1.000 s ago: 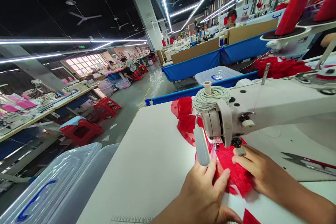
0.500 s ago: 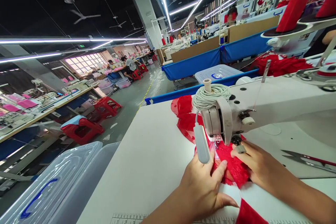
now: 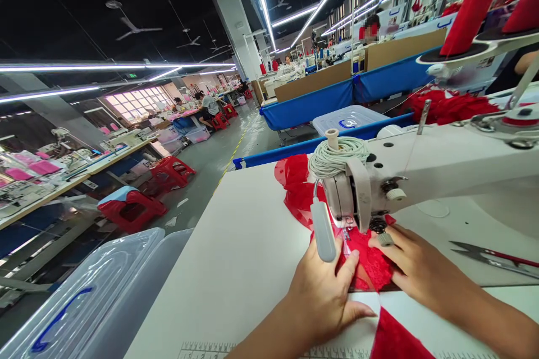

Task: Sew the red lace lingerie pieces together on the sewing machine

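Red lace fabric (image 3: pixel 370 261) lies under the needle area of a white sewing machine (image 3: pixel 446 162). My left hand (image 3: pixel 322 286) rests on the fabric's left edge with fingers spread, partly behind a small grey lamp (image 3: pixel 323 230). On the other side, my right hand (image 3: pixel 415 261) has its fingers bent together on the lace, beside the machine's tension knob; its fingertips are partly hidden. A red strip (image 3: pixel 398 336) hangs down toward the front edge. More red pieces (image 3: pixel 295 179) lie behind the machine head.
Thread snips (image 3: pixel 497 258) lie at the right. A ruler scale (image 3: pixel 206 349) runs along the front. Lidded plastic boxes (image 3: pixel 92 286) stand left of the table. Red thread cones (image 3: pixel 471 19) rise at the upper right. People sit farther back.
The red lace and the strip have shifted slightly to the left and away from me. My left thumb has moved slightly left; my right hand stays by the machine.
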The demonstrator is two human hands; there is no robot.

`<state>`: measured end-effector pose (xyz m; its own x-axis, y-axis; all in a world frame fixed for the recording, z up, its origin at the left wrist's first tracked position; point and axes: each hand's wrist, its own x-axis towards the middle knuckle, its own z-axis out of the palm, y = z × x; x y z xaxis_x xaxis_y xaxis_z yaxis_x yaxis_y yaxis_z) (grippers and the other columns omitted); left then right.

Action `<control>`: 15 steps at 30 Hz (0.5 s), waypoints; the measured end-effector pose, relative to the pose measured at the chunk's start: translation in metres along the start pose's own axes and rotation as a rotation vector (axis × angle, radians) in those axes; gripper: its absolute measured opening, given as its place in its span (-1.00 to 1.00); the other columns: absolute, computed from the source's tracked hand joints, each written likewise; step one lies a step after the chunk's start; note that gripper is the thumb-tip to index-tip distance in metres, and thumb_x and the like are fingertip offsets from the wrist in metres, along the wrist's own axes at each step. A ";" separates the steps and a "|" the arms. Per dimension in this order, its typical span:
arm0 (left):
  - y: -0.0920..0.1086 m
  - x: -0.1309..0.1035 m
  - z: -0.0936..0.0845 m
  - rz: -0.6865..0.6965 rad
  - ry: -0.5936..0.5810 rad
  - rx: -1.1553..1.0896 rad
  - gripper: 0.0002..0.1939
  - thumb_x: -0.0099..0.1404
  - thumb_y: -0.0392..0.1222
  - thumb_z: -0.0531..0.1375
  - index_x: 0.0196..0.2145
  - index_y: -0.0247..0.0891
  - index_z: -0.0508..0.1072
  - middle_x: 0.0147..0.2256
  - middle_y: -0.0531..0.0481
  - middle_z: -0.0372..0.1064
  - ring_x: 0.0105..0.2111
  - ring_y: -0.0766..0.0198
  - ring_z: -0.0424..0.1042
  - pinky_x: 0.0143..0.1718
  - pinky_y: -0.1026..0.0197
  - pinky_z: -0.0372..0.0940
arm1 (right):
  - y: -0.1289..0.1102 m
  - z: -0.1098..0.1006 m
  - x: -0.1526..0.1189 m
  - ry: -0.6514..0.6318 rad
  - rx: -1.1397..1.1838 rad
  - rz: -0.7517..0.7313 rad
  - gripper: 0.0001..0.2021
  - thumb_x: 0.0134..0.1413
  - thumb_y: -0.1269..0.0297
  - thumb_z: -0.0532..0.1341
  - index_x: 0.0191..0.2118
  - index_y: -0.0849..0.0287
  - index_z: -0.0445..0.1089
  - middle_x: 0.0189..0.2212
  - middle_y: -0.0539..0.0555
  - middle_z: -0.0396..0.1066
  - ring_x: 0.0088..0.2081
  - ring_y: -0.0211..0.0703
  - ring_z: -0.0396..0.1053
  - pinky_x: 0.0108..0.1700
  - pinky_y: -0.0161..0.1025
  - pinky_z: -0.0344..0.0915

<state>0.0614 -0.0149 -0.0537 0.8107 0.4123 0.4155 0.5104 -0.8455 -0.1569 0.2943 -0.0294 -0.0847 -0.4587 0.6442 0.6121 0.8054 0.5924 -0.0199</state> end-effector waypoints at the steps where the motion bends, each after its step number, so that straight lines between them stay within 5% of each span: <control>1: 0.001 0.001 0.001 -0.007 0.006 -0.006 -0.31 0.37 0.32 -0.05 0.01 -0.41 0.41 -0.07 -0.36 0.40 -0.09 -0.07 0.41 -0.20 -0.05 0.41 | -0.001 -0.001 0.000 0.012 -0.034 -0.008 -0.71 -0.11 0.56 0.03 -0.30 0.19 0.41 -0.19 0.23 0.43 -0.20 -0.02 0.40 -0.22 -0.15 0.40; 6: 0.011 0.008 0.008 -0.062 0.110 -0.020 -0.85 0.35 -0.21 0.12 -0.36 -0.28 0.40 -0.45 -0.01 0.33 -0.46 0.23 0.35 -0.45 0.21 0.32 | -0.011 -0.010 0.002 0.041 -0.131 -0.007 -0.66 0.00 0.51 0.03 -0.13 0.16 0.41 -0.22 0.18 0.47 -0.27 -0.02 0.44 -0.31 -0.13 0.37; 8: 0.013 0.008 0.010 -0.039 0.154 -0.009 -0.80 0.30 -0.42 0.08 -0.47 -0.26 0.33 -0.51 0.05 0.27 -0.53 0.30 0.29 -0.54 0.30 0.22 | -0.016 -0.014 0.003 0.047 -0.102 -0.024 -0.62 0.06 0.55 0.00 -0.05 0.18 0.38 -0.19 0.16 0.50 -0.34 -0.12 0.46 -0.38 -0.22 0.35; 12: 0.010 0.008 0.008 -0.043 0.116 -0.174 -0.77 0.37 -0.46 -0.01 -0.33 -0.30 0.39 -0.30 -0.08 0.41 -0.36 0.28 0.42 -0.51 0.33 0.28 | -0.021 -0.013 0.002 0.044 0.043 -0.080 -0.63 0.16 0.58 -0.05 -0.01 0.18 0.33 -0.19 0.08 0.54 -0.37 -0.25 0.49 -0.43 -0.34 0.34; 15: 0.006 0.011 0.004 -0.220 0.082 -0.512 -0.76 0.41 -0.40 -0.07 -0.18 -0.29 0.37 -0.15 -0.14 0.43 -0.21 0.25 0.46 -0.29 0.26 0.41 | -0.022 -0.008 0.001 0.032 0.124 -0.018 -0.69 0.21 0.54 -0.05 -0.07 0.17 0.34 -0.26 0.07 0.52 -0.36 -0.24 0.50 -0.41 -0.35 0.35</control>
<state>0.0742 -0.0140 -0.0537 0.6660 0.5868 0.4605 0.4438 -0.8079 0.3877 0.2787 -0.0458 -0.0769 -0.4591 0.6179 0.6383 0.7435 0.6605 -0.1047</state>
